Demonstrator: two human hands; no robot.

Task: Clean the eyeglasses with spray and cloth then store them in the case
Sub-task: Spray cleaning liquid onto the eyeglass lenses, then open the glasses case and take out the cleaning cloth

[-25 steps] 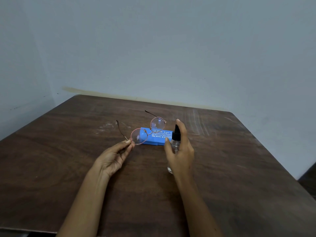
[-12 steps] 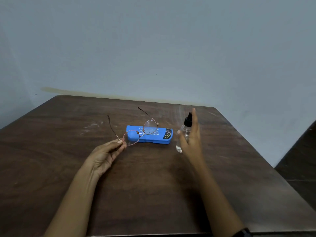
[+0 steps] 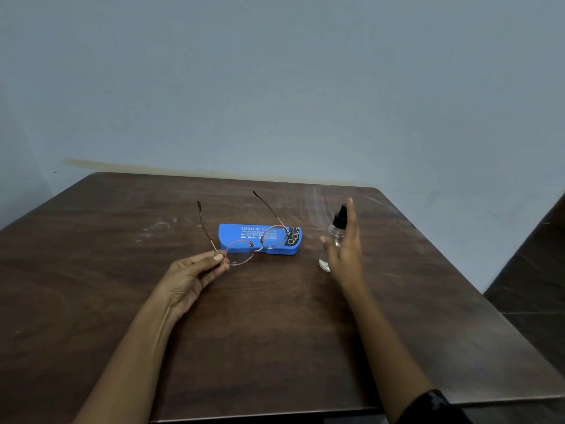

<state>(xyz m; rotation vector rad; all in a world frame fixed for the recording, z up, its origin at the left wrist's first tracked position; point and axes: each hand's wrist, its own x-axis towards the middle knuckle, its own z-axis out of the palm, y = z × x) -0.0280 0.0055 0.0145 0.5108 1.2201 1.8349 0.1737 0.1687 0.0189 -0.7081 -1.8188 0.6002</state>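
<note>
The eyeglasses [image 3: 256, 248] hover just over the closed blue case [image 3: 235, 237] in the middle of the surface [image 3: 275, 332], temples unfolded and pointing toward 12 o'clock. The left hand [image 3: 189, 276] pinches them at the hinge corner at their 8 o'clock end. That seems a sound place to hold them, since the thin wire frame looks light, springy and easily bent, and the lenses would smear if touched. At 3 o'clock of the case the right hand [image 3: 347, 249] grips the small clear spray bottle [image 3: 331, 240], forefinger raised beside the black nozzle. The bottle is probably light, and slick once wet.
</note>
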